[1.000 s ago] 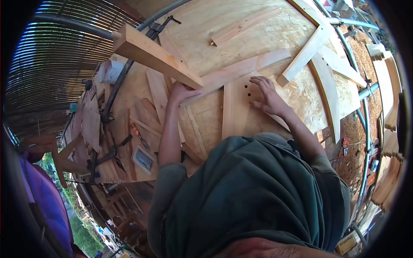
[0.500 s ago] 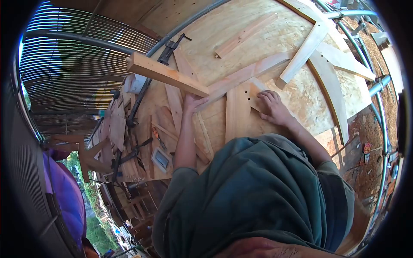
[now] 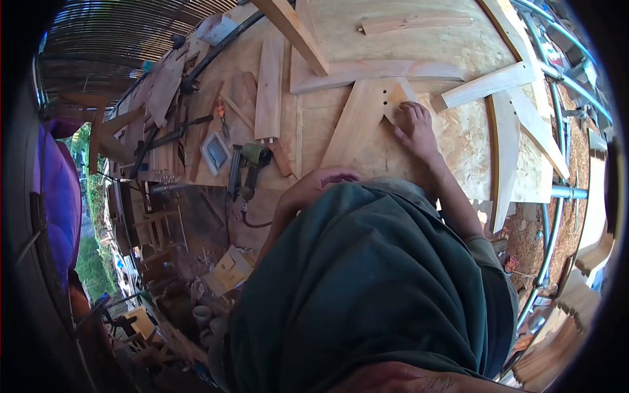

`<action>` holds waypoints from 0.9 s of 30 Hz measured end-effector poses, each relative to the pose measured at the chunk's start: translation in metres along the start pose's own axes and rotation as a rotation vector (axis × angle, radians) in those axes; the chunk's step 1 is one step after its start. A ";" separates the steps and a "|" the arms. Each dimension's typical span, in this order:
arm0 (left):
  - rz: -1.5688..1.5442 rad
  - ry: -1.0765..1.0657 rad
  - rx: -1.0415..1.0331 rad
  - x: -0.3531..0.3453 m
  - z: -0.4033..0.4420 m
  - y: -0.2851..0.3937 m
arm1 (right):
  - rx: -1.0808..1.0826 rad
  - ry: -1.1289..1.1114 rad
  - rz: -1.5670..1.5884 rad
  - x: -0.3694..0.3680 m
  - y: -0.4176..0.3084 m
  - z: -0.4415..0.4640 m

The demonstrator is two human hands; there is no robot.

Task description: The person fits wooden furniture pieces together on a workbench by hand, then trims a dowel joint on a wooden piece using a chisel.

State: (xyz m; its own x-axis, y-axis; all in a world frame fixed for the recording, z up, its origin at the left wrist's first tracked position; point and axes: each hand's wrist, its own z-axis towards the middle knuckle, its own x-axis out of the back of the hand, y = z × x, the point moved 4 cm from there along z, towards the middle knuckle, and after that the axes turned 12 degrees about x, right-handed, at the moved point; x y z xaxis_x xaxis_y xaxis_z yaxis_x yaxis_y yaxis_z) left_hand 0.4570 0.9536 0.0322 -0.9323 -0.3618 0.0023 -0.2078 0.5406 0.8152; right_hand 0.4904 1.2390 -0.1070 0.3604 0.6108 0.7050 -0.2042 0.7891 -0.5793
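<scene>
My right hand [image 3: 417,131] lies with fingers spread on a pale, pointed wooden piece [image 3: 398,93], beside a wider board [image 3: 354,124] with dark holes near its top. My left hand [image 3: 325,178] is close to my belly at the near table edge, below that board. Its fingers look loosely bent, partly hidden by my shirt, and nothing shows in them. Beyond the boards runs a long wooden piece [image 3: 386,69], and a square timber [image 3: 295,36] rises from its left part.
A green nail gun [image 3: 254,156] with a hose lies at the near left edge, beside a small tray [image 3: 215,152] and a flat board [image 3: 269,92]. Curved and straight timbers [image 3: 504,147] lie at right. Scaffold tubes [image 3: 569,192] border the table's right side.
My left hand has left the timber joint and come back toward my body. My right hand stays on the wood. The view has turned, bringing the nail gun into sight.
</scene>
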 end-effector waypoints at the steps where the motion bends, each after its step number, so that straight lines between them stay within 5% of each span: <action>1: 0.036 -0.096 -0.016 -0.011 -0.007 0.004 | 0.014 -0.001 -0.004 -0.001 0.000 0.000; 4: -0.009 0.187 -0.280 -0.022 -0.034 -0.036 | 0.019 0.027 -0.009 -0.001 0.002 -0.001; 14: -0.309 -0.251 -0.986 -0.092 -0.146 0.106 | -0.033 0.077 -0.003 -0.008 0.002 -0.005; 27: -0.601 0.006 -1.492 -0.110 -0.226 0.090 | 0.075 0.015 -0.117 -0.019 0.007 -0.002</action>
State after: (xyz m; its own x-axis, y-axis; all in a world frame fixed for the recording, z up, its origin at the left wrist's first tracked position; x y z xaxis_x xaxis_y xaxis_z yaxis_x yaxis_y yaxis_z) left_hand 0.6078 0.8708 0.2362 -0.8244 -0.2430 -0.5113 -0.0615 -0.8594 0.5076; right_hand 0.4834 1.2330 -0.1255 0.3992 0.5134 0.7597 -0.2272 0.8581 -0.4605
